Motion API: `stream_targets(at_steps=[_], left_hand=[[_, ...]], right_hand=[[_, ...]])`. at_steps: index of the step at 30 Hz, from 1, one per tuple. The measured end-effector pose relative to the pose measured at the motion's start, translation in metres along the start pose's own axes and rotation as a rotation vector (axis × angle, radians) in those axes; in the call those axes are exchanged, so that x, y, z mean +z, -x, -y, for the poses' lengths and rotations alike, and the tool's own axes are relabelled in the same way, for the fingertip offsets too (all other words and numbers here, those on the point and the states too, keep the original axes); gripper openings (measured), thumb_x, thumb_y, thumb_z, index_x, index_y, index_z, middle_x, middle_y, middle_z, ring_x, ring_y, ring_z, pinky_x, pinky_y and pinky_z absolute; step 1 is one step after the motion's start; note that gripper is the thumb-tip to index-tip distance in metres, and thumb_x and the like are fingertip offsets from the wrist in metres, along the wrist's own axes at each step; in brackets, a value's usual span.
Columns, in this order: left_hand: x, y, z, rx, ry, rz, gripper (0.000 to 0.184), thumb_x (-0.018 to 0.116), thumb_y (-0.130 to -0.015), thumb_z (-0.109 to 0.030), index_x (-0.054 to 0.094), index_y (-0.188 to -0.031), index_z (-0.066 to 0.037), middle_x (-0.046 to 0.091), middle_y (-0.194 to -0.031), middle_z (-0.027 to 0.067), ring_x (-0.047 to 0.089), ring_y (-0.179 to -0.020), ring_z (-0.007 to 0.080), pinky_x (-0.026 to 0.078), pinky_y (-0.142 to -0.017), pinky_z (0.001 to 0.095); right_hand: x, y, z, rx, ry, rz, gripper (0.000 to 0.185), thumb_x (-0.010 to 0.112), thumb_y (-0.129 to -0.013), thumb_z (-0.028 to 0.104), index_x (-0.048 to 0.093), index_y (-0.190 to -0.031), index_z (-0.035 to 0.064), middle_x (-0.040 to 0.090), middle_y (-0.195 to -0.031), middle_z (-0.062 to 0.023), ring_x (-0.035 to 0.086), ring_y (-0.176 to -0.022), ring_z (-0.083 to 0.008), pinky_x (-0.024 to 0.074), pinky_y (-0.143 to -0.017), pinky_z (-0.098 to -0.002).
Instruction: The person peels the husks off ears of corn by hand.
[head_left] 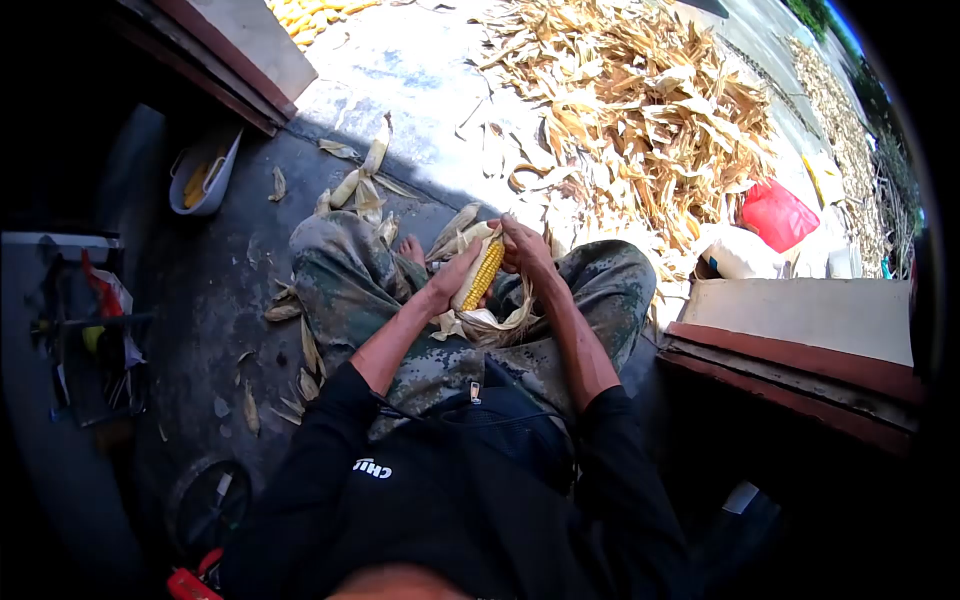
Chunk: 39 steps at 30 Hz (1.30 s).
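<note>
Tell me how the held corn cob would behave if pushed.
The corn cob would probably roll, its bared side being rounded, though the loose husk at its lower end may drag. Its packed kernels suggest stiffness.

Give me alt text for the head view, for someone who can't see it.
A person's left hand holds a yellow corn cob in its partly peeled husk above camouflage trousers, the right hand at its far end. A heap of dry husks lies on sunlit ground ahead, a red bag at its right; a white container stands in shade at left.
</note>
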<state>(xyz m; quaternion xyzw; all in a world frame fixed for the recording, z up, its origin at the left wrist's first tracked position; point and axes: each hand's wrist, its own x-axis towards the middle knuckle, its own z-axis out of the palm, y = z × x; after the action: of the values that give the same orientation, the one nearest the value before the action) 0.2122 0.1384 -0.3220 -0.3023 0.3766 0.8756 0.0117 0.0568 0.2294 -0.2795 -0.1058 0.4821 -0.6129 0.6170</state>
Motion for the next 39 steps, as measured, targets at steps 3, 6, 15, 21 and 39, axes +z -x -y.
stream_targets(at_steps=[3, 6, 15, 21, 39], left_hand=[[0.000, -0.002, 0.005, -0.031, -0.062, 0.066, 0.064, 0.031, -0.096, -0.063, 0.056, -0.106, -0.004, 0.062, -0.072, 0.0070, 0.063, -0.056, 0.0160, 0.054, -0.047, 0.0272], [0.013, 0.012, -0.008, -0.082, -0.124, 0.040, 0.063, 0.031, -0.098, -0.059, 0.057, -0.110, -0.003, 0.065, -0.076, 0.0090, 0.064, -0.057, 0.0164, 0.056, -0.048, 0.0279], [0.019, 0.030, -0.007, 0.390, -0.993, -0.199, 0.083, 0.069, -0.082, -0.055, 0.040, -0.137, 0.000, 0.057, -0.124, 0.0232, 0.057, -0.118, 0.0323, 0.046, -0.095, 0.0362], [0.034, 0.035, -0.017, 0.573, -0.791, -0.220, 0.083, 0.083, -0.073, -0.035, 0.042, -0.138, -0.001, 0.058, -0.126, 0.0157, 0.057, -0.115, 0.0229, 0.045, -0.098, 0.0334], [0.015, 0.054, -0.066, 0.471, 0.162, -0.222, 0.042, 0.062, -0.093, -0.041, 0.060, -0.100, 0.001, 0.065, -0.088, 0.0077, 0.063, -0.088, 0.0160, 0.051, -0.078, 0.0298]], right_hand=[[-0.001, 0.003, -0.002, 0.012, 0.279, -0.089, 0.048, 0.050, -0.098, 0.048, 0.064, -0.100, 0.0021, 0.052, -0.063, 0.0043, 0.044, -0.049, -0.0059, 0.0352, -0.045, -0.0223], [-0.011, 0.002, -0.006, -0.073, 0.377, -0.045, 0.049, 0.049, -0.098, 0.048, 0.067, -0.088, 0.0034, 0.059, -0.066, 0.0013, 0.049, -0.050, -0.0061, 0.0364, -0.045, -0.0221], [-0.020, 0.000, -0.006, -0.040, 0.003, -0.295, 0.045, 0.052, -0.097, 0.046, 0.060, -0.080, 0.0057, 0.055, -0.060, -0.0004, 0.052, -0.047, -0.0096, 0.0408, -0.042, -0.0245], [-0.044, -0.021, -0.044, -0.570, 1.253, -0.367, 0.031, 0.057, -0.091, 0.034, 0.066, -0.087, 0.0043, 0.067, -0.075, -0.0170, 0.067, -0.070, -0.0331, 0.0520, -0.060, -0.0412], [-0.082, -0.041, -0.071, -0.162, 1.176, -0.497, 0.040, 0.056, -0.092, 0.035, 0.068, -0.094, -0.0036, 0.068, -0.082, -0.0227, 0.069, -0.083, -0.0291, 0.0527, -0.075, -0.0380]])
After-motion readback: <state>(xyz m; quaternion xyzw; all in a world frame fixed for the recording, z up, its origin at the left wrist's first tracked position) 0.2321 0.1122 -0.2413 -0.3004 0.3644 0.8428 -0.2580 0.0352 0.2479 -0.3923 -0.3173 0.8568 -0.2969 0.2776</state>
